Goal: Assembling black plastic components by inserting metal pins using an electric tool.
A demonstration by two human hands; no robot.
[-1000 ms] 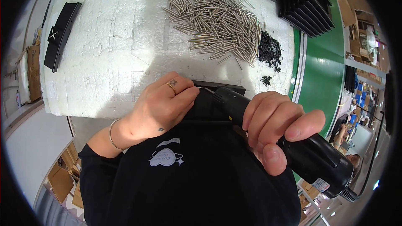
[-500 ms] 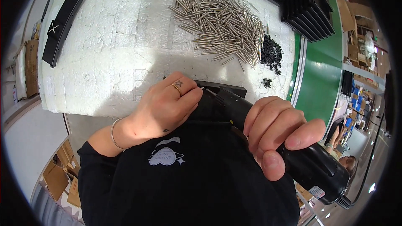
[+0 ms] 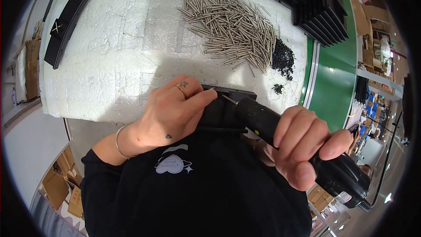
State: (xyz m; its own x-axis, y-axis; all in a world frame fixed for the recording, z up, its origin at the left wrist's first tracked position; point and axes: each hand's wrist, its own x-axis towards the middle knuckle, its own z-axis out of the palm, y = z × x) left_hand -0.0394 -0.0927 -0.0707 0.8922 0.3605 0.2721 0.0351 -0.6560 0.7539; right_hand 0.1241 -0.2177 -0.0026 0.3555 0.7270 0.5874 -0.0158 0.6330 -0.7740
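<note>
In front of my chest, at the table's near edge, is a long black panel [image 3: 223, 112]. My left hand [image 3: 169, 109] is closed over its left part, fingertips at the far rim; whether they also pinch something small, I cannot tell. A black corded electric screwdriver [image 3: 256, 116] lies across my right hand [image 3: 305, 145], which grips its body. Its thin metal bit points left at the panel, a little short of my left fingertips. Farther off lies a heap of silver metal pins [image 3: 232, 30], with a pile of small black pieces [image 3: 283, 59] beside it.
A white foam-like sheet [image 3: 118, 61] covers the table. One curved black part [image 3: 66, 30] with crossed pins on it lies at the far left. Stacked black panels [image 3: 315, 13] stand at the far right, by a green surface [image 3: 331, 79]. A few black bits [image 3: 277, 89] lie nearer.
My right hand has drawn the screwdriver back to the right, so its bit is farther from my left fingertips. My left hand has shifted only slightly on the panel.
</note>
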